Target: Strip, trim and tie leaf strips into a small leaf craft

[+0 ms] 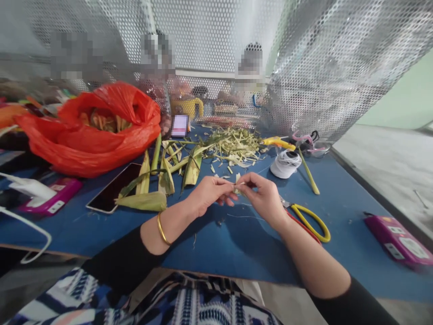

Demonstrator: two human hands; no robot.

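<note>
Over the middle of the blue table (209, 243), my left hand (209, 192) and my right hand (262, 194) meet fingertip to fingertip. Both are closed in a pinch on a small pale strip of corn husk (238, 177), mostly hidden by the fingers. Thin white thread (245, 215) trails on the table below the right hand. A spool of white thread (286, 166) stands beyond that hand, and scissors with looped yellow and red handles (313, 225) lie beside its wrist. Larger green corn husks (142, 201) spread out past my left hand.
A heap of shredded husk (233, 146) lies ahead, near a perforated metal screen (209, 40). At left are a red plastic bag (91, 153), a dark phone (113, 189) and a purple power strip (54, 194). Another purple power strip (399, 239) lies right. People sit behind the screen.
</note>
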